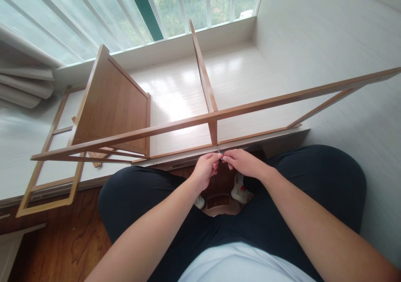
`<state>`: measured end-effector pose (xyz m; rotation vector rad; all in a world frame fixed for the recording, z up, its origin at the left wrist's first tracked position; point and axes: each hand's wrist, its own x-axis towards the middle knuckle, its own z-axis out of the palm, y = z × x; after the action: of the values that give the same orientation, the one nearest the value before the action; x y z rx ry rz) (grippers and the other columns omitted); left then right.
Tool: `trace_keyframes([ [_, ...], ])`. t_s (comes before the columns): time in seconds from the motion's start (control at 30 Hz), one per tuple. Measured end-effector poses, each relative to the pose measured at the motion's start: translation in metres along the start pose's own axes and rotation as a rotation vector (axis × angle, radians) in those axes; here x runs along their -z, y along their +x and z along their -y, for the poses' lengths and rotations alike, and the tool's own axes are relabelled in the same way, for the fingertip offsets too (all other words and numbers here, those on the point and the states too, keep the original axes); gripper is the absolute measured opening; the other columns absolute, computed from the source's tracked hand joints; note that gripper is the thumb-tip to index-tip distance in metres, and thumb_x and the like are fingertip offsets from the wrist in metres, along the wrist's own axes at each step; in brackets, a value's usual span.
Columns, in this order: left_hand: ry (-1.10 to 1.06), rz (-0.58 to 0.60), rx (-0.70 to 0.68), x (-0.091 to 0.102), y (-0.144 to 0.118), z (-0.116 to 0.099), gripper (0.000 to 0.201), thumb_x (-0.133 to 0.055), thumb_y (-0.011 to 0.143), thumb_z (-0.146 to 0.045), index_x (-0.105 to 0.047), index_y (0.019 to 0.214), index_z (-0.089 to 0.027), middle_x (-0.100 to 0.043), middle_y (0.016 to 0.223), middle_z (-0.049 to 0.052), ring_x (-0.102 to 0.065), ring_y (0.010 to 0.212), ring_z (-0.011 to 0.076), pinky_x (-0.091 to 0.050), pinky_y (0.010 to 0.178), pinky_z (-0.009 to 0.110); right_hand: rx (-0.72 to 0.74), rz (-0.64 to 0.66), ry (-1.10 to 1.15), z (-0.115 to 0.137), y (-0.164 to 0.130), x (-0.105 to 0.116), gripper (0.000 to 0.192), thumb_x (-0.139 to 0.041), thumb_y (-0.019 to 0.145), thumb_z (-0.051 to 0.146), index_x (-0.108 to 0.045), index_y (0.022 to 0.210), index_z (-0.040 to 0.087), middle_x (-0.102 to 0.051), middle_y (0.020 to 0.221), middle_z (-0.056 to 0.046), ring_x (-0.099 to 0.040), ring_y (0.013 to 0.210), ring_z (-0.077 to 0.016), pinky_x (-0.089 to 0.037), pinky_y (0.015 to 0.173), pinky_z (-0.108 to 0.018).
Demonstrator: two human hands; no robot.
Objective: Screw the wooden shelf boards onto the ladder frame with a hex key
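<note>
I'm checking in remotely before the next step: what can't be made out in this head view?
- The small item pinched between left hand and right hand: too small, covered by fingertips.
- Long rail of the wooden frame: right end runs to the picture's edge.
- Joint under the upright post: hidden behind post and hands.
- Brown stool: mostly hidden by legs.

Two hands meet, the left hand (205, 169) and the right hand (242, 163), pinching one small metal piece (221, 157). One wooden frame (216, 115) stands there with one solid panel (111, 104). Two white shoes (239, 188) show below, and one window (175, 6) behind.
</note>
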<state>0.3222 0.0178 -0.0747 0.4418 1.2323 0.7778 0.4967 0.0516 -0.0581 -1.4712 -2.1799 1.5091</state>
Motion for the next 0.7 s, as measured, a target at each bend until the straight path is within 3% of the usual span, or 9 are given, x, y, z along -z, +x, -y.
trace_keyframes([
  [0.27, -0.012, 0.003, -0.004, 0.0008, -0.0005, 0.0007, 0.038, -0.086, 0.062, -0.041, -0.060, 0.072, -0.015, -0.045, 0.062, -0.005, -0.035, 0.052, 0.0048, -0.021, 0.047, 0.018, -0.007, -0.002, 0.043, 0.0020, -0.0004, 0.0000, 0.029, -0.047, 0.097, 0.033, -0.062, 0.076, 0.019, -0.067, 0.067, -0.001, -0.059, 0.062, -0.0137, -0.037, 0.060, -0.025],
  [0.7, -0.005, 0.023, -0.008, -0.0011, -0.0041, -0.0013, 0.035, -0.085, 0.064, -0.040, -0.064, 0.072, -0.014, -0.043, 0.060, -0.005, -0.034, 0.052, 0.0049, -0.021, 0.048, 0.019, 0.018, 0.002, 0.041, 0.0069, -0.0048, 0.0050, 0.033, -0.048, 0.096, 0.037, -0.060, 0.071, 0.018, -0.067, 0.067, -0.001, -0.059, 0.062, -0.0138, -0.036, 0.059, -0.025],
])
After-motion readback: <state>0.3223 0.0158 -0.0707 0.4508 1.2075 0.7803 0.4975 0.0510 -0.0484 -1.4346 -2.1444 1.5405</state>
